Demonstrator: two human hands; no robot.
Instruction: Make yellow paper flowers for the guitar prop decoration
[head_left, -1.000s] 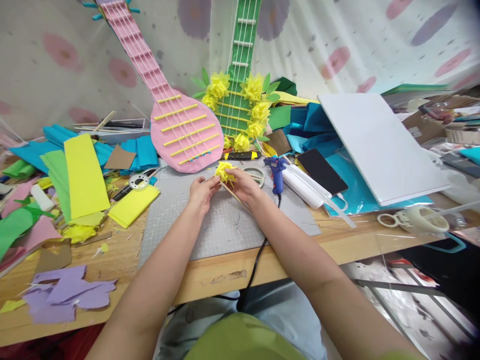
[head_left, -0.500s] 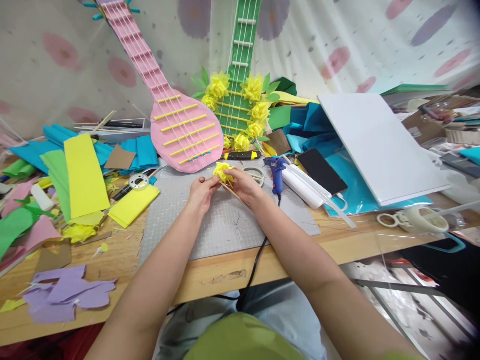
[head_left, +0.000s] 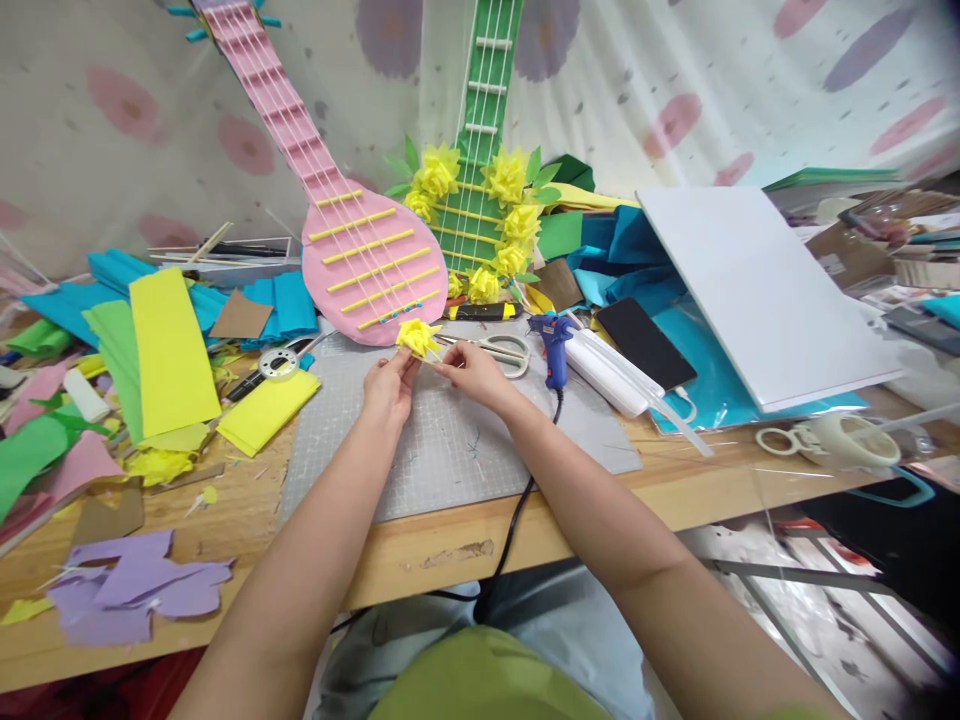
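- Head view: my left hand pinches a ruffled yellow paper flower over the gridded grey cutting mat; my right hand has fingertips closed on a thin pale stick beside it.
- I judge the flower nearly formed, unattached to either guitar.
- Yellow paper blooms already rim the green paper-covered guitar; the pink paper-covered guitar bears none.
- Coloured scraps crowd the wooden table before a flower-printed curtain.

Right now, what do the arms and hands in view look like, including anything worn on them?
The left hand and right hand are ungloved, with no watch or bracelet visible. The forearms are bare, no sleeve covering them. An olive-green top shows below.
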